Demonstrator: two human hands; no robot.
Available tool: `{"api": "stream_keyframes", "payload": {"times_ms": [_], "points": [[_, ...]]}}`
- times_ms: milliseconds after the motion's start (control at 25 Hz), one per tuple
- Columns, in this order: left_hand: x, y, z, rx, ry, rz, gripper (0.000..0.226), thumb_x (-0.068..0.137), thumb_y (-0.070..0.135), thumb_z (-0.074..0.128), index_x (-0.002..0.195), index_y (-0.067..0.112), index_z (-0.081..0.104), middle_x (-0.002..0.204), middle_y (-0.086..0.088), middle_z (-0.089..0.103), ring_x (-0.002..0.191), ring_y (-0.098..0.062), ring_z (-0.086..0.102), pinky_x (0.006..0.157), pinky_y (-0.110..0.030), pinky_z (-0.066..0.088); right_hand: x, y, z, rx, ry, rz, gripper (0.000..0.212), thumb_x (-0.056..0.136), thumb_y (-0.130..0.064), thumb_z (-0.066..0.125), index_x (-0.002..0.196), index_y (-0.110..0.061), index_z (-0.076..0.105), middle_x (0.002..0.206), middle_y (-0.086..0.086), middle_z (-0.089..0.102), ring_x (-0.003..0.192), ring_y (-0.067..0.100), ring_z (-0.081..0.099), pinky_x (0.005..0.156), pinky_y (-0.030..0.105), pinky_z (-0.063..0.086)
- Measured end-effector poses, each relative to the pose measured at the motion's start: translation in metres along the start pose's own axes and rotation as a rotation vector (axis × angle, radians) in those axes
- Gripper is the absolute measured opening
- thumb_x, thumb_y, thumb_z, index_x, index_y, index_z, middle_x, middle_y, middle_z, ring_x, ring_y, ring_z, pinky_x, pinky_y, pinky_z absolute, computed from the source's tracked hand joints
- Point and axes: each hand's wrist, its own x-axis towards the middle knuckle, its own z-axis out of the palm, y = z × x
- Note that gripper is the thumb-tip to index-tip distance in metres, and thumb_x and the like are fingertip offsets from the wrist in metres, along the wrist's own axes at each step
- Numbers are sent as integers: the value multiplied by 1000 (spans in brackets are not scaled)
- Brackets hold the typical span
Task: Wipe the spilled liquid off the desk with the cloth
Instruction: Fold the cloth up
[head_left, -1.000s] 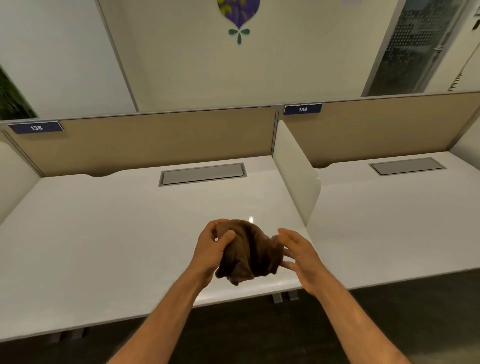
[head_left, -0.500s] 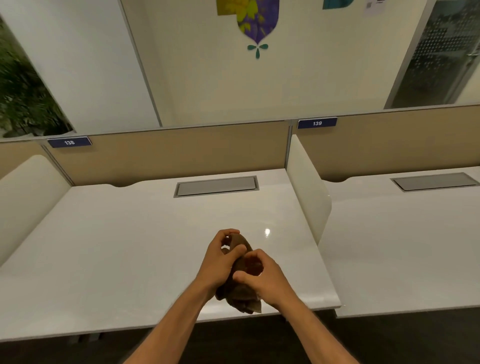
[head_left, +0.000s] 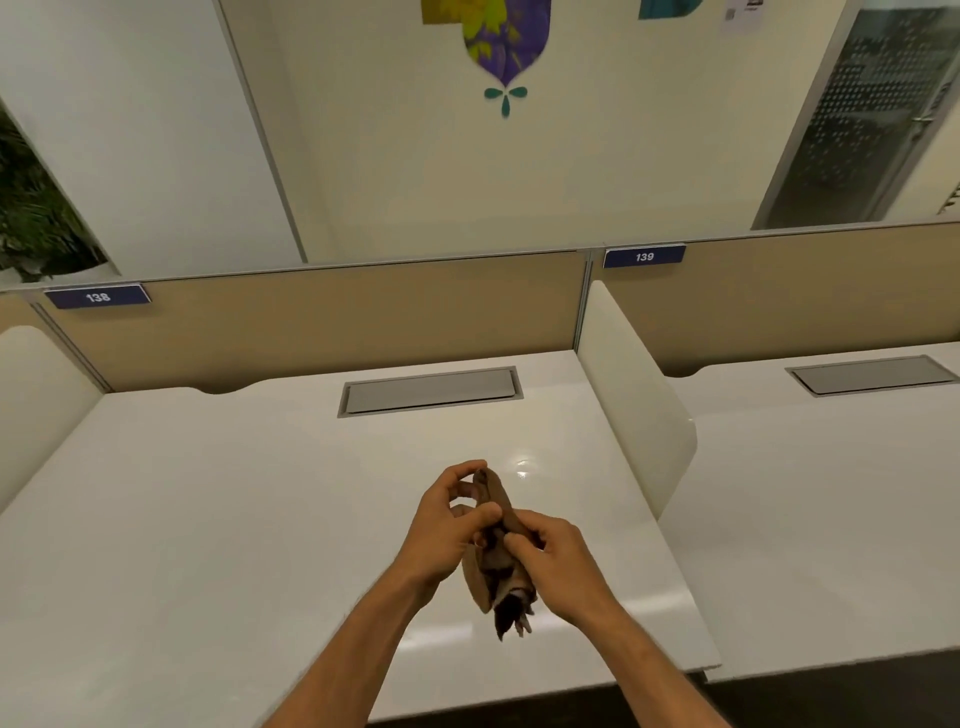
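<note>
A brown cloth (head_left: 496, 574) is bunched into a narrow bundle above the front middle of the white desk (head_left: 234, 519). My left hand (head_left: 447, 525) pinches its upper end and left side. My right hand (head_left: 561, 558) grips its middle from the right. The cloth's lower end hangs free below both hands, off the desk surface. A small bright wet-looking glint (head_left: 521, 466) lies on the desk just beyond the hands; I cannot tell whether it is liquid or a light reflection.
A grey cable hatch (head_left: 431, 391) is set into the desk's back. A white divider panel (head_left: 636, 405) stands along the desk's right side, another (head_left: 36, 395) at the left. A tan partition (head_left: 337, 317) closes the rear. A second desk (head_left: 831, 493) lies to the right.
The loose crumpled cloth has been gathered into a tighter, narrower bundle. My right hand has closed onto it from the right. The view has shifted so the desk sits more to the right.
</note>
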Motion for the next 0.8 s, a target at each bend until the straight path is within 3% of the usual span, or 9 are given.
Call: {"api": "stream_keyframes", "payload": {"times_ms": [120,200,320,400,560,680,800], "points": [[36,4,-27,124,-60,21,52,95,7,66,127,47,59,113,-1,69,92,-23,74,71,-22,60,36,-7,1,-41,43,34,32,105,-18,51,99,-41,72,95,-18,74,93,8,70,86,29,62],[61,7,-50,232,-52,33,48,99,10,63,126,49,56,110,3,68,96,-21,71,68,-16,58,62,-11,-4,-61,122,45,27,106,-19,49,104,-37,69,103,-15,71,98,9,67,90,32,61],[89,12,-84,405,-76,71,45,101,8,56,130,43,57,107,7,63,98,-19,66,63,-12,55,96,-24,-20,-89,184,-1,24,106,-18,51,111,-33,69,111,-12,69,104,10,64,88,28,59],[104,18,-98,551,-129,118,43,102,7,51,131,37,60,107,11,58,98,-17,62,63,-13,54,116,-40,-31,-193,111,-48,21,104,-19,56,109,-36,68,110,-16,68,104,9,63,86,20,54],[126,41,-104,659,-285,196,32,94,24,47,116,37,66,108,17,62,101,-11,61,85,-16,47,154,-78,-49,-282,-15,-147,14,99,-23,64,102,-36,70,102,-18,69,99,8,65,82,18,54],[139,50,-90,689,-389,147,11,89,49,56,92,42,64,90,22,67,86,-10,66,77,-17,47,182,-103,-57,-277,-129,-204,16,96,-21,67,100,-36,72,99,-19,69,98,4,67,80,18,59],[147,48,-74,587,-319,93,19,97,49,64,83,35,65,93,9,69,88,-17,68,80,-23,55,201,-111,-64,-346,-205,-248,16,95,-27,68,100,-42,69,100,-22,66,96,4,66,74,15,58]]}}
